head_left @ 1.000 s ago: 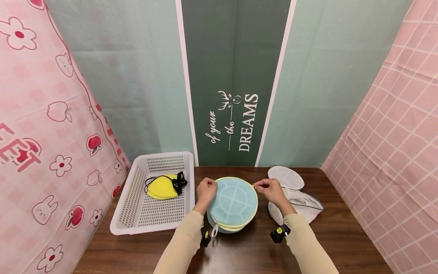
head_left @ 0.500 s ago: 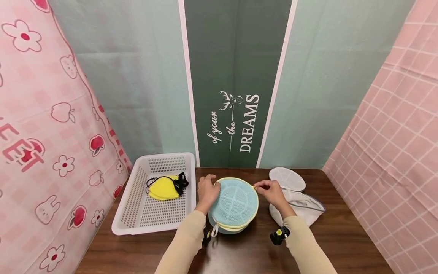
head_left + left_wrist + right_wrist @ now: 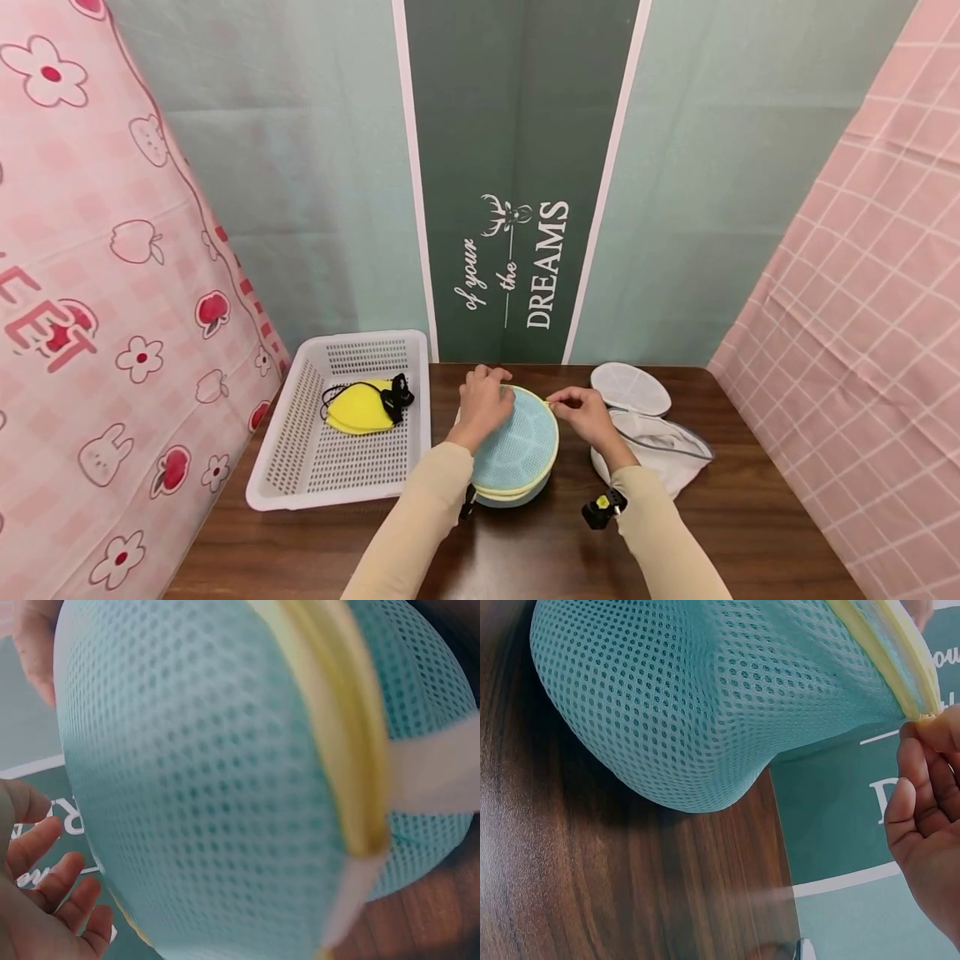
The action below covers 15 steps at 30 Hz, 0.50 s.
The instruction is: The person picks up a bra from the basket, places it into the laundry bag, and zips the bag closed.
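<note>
A round blue mesh laundry bag (image 3: 517,450) with a yellow zipper round its top stands upright on the table in the head view. My right hand (image 3: 585,415) pinches the zipper edge at the bag's back right; in the right wrist view, thumb and finger of the right hand (image 3: 934,787) meet at the yellow zipper, pulling the mesh to a point. My left hand (image 3: 483,408) lies over the back left of the lid, fingers loosely extended. In the left wrist view, the left hand (image 3: 45,892) shows beside the mesh lid (image 3: 195,765) with its fingers relaxed and apart.
A white plastic basket (image 3: 262,467) at the left holds yellow bra cups (image 3: 360,408) with black straps. To the right lie a white round mesh piece (image 3: 630,389) and a white cloth bag (image 3: 660,450) with grey edging. A patterned curtain (image 3: 142,333) borders the left side.
My left hand has moved from the bag's left rim rightward and back over the lid, its fingers loosening. The right hand stays pinched at the zipper, shifted slightly left.
</note>
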Each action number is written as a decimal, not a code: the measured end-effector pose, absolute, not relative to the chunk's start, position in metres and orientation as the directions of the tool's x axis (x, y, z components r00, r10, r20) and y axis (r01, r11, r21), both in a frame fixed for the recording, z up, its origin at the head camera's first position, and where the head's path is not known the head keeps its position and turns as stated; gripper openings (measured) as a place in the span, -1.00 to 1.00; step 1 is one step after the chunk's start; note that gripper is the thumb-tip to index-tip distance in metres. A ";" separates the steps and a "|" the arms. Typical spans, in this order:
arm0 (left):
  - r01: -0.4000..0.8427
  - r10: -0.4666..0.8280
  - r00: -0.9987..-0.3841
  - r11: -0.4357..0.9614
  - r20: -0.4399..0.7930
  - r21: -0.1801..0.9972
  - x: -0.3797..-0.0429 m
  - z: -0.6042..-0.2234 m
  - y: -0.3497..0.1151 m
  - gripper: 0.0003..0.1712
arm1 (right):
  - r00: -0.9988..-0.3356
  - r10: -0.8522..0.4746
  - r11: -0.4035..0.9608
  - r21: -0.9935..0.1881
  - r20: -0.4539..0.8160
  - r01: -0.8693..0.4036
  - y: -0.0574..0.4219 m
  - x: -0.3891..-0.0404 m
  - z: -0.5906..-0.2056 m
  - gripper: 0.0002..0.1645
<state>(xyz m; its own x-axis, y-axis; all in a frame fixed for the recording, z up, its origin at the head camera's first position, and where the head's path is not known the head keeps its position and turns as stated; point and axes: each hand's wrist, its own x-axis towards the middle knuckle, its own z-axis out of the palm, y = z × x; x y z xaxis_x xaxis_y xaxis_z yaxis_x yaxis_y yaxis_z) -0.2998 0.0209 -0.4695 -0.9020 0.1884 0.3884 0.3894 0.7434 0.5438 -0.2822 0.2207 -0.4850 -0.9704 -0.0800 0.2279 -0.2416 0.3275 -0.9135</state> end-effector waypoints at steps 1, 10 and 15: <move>0.399 0.203 -0.898 0.751 0.391 0.526 -0.300 -0.470 0.023 -0.73 | -0.969 -0.090 0.326 -0.913 0.229 -0.246 0.219 -0.280 -0.481 -0.90; 0.481 0.398 -0.872 0.803 0.285 0.351 -0.297 -0.470 0.031 -0.62 | -0.968 -0.131 0.366 -0.897 0.215 -0.249 0.212 -0.270 -0.465 -0.86; 0.484 0.425 -0.874 0.798 0.235 0.359 -0.295 -0.470 0.033 -0.70 | -0.966 -0.135 0.363 -0.896 0.221 -0.256 0.215 -0.266 -0.463 -0.87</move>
